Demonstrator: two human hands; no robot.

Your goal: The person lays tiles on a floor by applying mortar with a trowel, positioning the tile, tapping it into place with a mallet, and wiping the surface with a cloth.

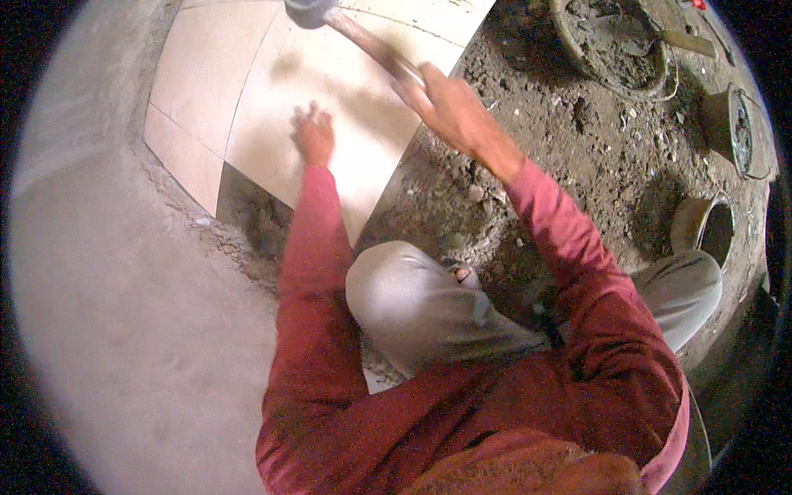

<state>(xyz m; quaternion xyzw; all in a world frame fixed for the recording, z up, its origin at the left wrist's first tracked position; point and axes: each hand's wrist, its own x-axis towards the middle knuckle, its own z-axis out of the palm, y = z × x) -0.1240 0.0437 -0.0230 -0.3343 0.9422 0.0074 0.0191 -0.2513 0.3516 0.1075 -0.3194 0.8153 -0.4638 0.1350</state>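
Grasping a grey-headed, wooden-handled mallet [371, 46] above a flat cream tile [363, 148] beside rough brown soil [536, 99], the right hand [452, 109] wraps its fingers tightly; the left hand [316, 139], empty, splays at the tile, contact unclear. Light, even taps clear of it probably work best.

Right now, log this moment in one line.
left hand: open, over pale tile, contact unclear | right hand: gripping mallet handle | loose soil: right of tile

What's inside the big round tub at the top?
Grey, lumpy muck lies in the tub, with a wooden handle reaching past its rim. The muck hides the tub's bottom.
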